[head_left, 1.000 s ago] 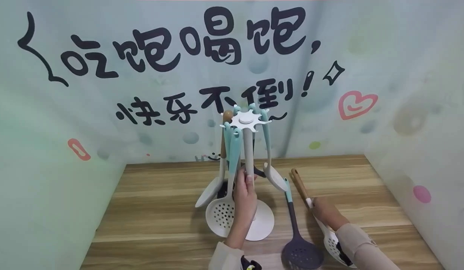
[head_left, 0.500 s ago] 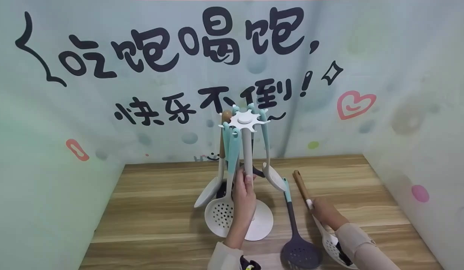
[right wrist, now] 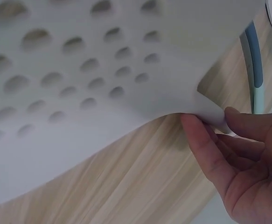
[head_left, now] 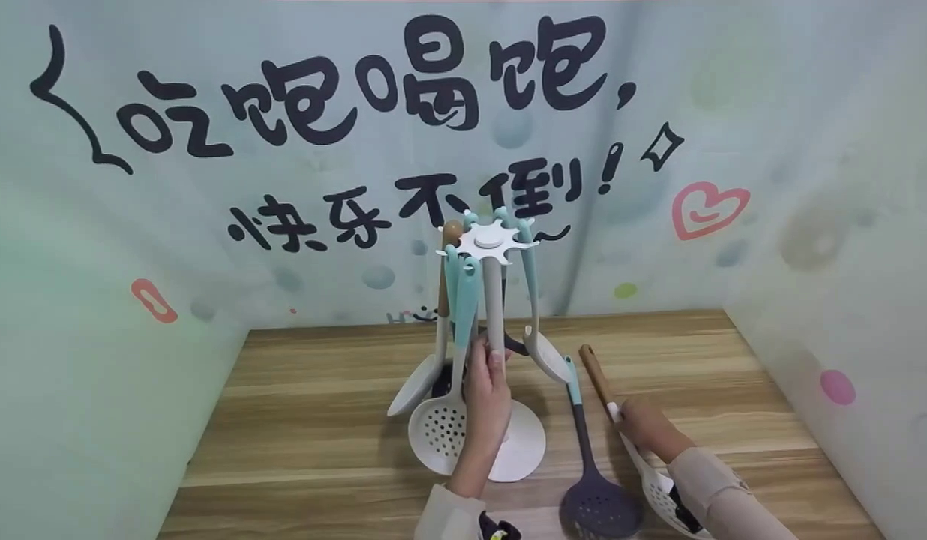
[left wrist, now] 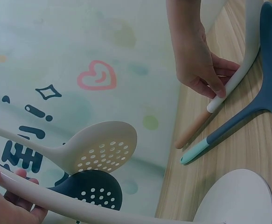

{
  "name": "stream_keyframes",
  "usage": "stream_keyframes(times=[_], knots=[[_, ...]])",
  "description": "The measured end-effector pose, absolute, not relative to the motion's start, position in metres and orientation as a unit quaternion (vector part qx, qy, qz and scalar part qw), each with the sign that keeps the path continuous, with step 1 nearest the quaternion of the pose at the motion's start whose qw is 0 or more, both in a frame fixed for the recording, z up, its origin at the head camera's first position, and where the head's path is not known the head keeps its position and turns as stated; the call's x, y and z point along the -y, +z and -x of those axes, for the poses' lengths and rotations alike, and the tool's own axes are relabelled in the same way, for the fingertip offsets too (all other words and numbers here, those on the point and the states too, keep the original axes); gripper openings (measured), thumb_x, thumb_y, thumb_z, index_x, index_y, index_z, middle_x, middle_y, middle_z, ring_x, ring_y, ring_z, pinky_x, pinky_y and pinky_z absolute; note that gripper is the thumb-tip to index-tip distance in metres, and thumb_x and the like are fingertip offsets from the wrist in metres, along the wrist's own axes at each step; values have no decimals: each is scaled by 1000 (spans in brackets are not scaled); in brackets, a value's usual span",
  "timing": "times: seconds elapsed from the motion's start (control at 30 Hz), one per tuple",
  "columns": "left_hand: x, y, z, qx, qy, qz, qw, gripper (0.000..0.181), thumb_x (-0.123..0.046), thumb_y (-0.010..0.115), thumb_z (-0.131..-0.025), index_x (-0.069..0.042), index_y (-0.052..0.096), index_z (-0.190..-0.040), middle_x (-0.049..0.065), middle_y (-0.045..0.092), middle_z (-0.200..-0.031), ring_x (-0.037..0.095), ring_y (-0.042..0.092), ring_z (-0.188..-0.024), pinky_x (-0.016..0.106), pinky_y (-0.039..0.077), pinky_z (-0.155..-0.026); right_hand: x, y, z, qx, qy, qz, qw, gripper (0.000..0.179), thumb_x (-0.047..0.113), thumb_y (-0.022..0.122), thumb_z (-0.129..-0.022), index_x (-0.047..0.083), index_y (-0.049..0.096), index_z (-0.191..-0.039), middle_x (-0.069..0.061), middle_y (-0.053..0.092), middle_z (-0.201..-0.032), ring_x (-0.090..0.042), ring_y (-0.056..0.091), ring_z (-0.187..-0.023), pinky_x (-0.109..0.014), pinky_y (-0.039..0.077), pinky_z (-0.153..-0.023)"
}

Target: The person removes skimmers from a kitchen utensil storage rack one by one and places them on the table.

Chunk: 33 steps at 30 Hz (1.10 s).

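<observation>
My left hand (head_left: 487, 394) grips the white pole (head_left: 494, 300) of a rotating utensil stand, its fingers wrapped round the shaft. Several utensils hang from the stand's notched top (head_left: 490, 238), among them a white skimmer (head_left: 441, 431) with a turquoise handle and a white ladle (head_left: 547, 356). My right hand (head_left: 651, 427) pinches the white neck of another skimmer (right wrist: 126, 93), which has a wooden handle (left wrist: 194, 128). In the right wrist view, thumb and fingers meet just behind its perforated head. That skimmer slants low over the table, handle pointing away; whether it touches the wood I cannot tell.
Between the stand and my right hand lies a dark slotted turner (head_left: 600, 506) with a turquoise handle end. The stand's round white base (head_left: 523, 450) rests on the wood-grain table (head_left: 313, 420). Printed cloth walls (head_left: 343, 285) enclose the back and both sides.
The wooden-handled skimmer has shifted slightly to the left and nearer, along with my right hand. My left hand keeps its hold on the pole, and the stand has stayed put.
</observation>
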<state>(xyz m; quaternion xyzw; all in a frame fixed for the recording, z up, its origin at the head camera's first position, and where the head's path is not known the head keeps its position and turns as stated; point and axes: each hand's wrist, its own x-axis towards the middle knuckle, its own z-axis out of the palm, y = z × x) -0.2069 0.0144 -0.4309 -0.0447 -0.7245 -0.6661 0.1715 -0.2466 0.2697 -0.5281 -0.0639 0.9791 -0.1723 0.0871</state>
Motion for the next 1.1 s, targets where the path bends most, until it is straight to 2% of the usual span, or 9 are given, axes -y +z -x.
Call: stream_keyframes(times=[0.2,0.33,0.4,0.5,0.57,0.63,0.7,0.87,1.1], knots=[[-14,-431,207,724,-667,44,168,26,-20,35,-101,-12,44,-125,5,56,-107,18,53,-107,38,42,-92,-269,-523,245,-980,-164,74,85,18,-4,57,-78,2,52,-62,-1,45,-58,-14,44,-53,-27,43,-48],[-15,-431,207,723,-669,46,166,28,-20,34,-101,-12,42,-126,11,56,-111,19,54,-110,41,43,-94,-268,-514,243,-976,-161,72,126,15,-2,58,-79,1,50,-67,-4,48,-60,-15,49,-53,-27,47,-48],[-15,-432,207,723,-669,47,167,27,-20,34,-101,-12,42,-126,12,55,-111,21,54,-111,41,43,-94,-267,-506,241,-968,-180,56,165,9,1,58,-83,-5,53,-80,-9,52,-67,-18,54,-55,-29,50,-50],[-15,-432,208,726,-664,47,174,26,-20,34,-101,-11,44,-123,8,56,-108,25,53,-109,39,42,-91,-265,-493,240,-958,-200,44,201,33,6,57,-88,-16,48,-111,-27,58,-95,-29,62,-73,-38,54,-63],[-15,-432,208,726,-663,44,175,25,-20,35,-101,-10,45,-121,6,56,-105,26,53,-107,37,41,-89,-263,-484,240,-956,-202,51,207,48,9,56,-90,-19,38,-125,-36,52,-114,-40,60,-93,-47,51,-79],[-15,-431,208,725,-665,42,173,24,-20,35,-101,-10,45,-120,4,55,-105,26,52,-106,36,40,-88,-261,-475,240,-960,-193,72,190,53,10,56,-91,-20,35,-129,-39,44,-125,-47,52,-108,-52,44,-89],[-15,-431,208,724,-667,41,169,24,-20,35,-101,-11,45,-120,4,55,-105,26,52,-106,36,40,-88,-257,-466,240,-964,-186,89,169,53,11,56,-90,-20,35,-128,-40,44,-125,-51,44,-116,-54,39,-95],[-15,-431,208,723,-668,42,169,24,-20,35,-101,-11,45,-120,5,55,-106,26,51,-106,36,40,-88,-247,-440,239,-969,-185,114,118,51,11,56,-91,-16,37,-129,-39,48,-123,-50,47,-114,-54,41,-93],[-16,-431,209,724,-664,44,181,21,-19,35,-101,-10,46,-117,7,55,-104,27,51,-105,36,41,-88,-226,-413,232,-958,-234,164,-15,43,8,55,-91,-13,42,-127,-33,52,-119,-46,52,-108,-54,44,-87]])
